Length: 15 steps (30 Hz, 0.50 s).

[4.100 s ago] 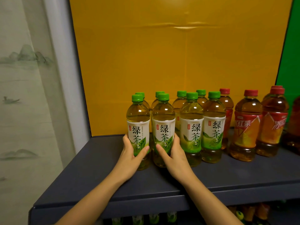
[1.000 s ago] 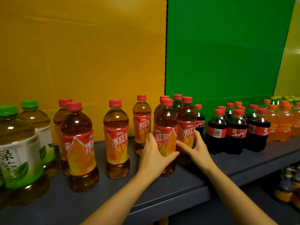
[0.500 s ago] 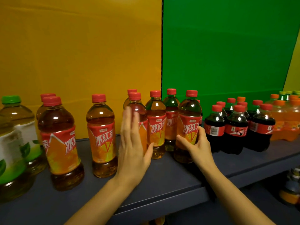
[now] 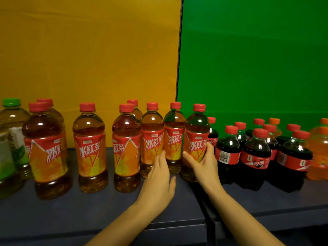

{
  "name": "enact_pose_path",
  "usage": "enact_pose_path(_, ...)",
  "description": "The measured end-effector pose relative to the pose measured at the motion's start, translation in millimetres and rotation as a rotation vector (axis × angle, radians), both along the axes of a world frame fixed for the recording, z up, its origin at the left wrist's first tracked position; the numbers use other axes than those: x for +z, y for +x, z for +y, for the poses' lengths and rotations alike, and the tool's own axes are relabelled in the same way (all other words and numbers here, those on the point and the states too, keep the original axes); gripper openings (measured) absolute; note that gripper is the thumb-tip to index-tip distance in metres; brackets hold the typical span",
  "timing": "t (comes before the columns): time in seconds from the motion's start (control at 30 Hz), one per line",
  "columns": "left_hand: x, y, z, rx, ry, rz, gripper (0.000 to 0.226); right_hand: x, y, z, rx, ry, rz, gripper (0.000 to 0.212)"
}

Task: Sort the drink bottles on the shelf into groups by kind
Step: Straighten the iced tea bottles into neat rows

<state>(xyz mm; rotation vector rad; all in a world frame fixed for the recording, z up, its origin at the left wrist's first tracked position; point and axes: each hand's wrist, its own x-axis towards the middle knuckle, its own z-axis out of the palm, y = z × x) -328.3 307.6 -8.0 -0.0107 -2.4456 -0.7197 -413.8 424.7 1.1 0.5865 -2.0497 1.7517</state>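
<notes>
1. Whereas half a second ago the left hand (image 4: 158, 181) stood raised and flat, it now sits lower, fingers straight, tips at the middle iced-tea bottles (image 4: 151, 139); contact unclear.
2. Right hand (image 4: 202, 166) grips the end iced-tea bottle (image 4: 196, 139), centre-right of frame, on the shelf (image 4: 106, 206), just beside the cola bottles (image 4: 255, 153).
3. Judgement: iced-tea group is closing up; bottles at left still stand apart.

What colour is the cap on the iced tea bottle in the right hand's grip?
Red. The cap on this iced tea bottle shows best in head view.

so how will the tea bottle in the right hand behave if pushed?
Likely heavy: the tea bottle looks nearly full. Tall and narrow, so a push near the cap may tip it. The right hand holds it low, probably steadier.
</notes>
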Motion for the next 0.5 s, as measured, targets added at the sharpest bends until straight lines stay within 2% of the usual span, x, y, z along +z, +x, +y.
enact_pose_path(0.5,15.2,-66.0,29.1,0.214,0.244,-0.033,0.083,-5.0,-3.4,6.2,0.043,0.0,0.009,0.064)
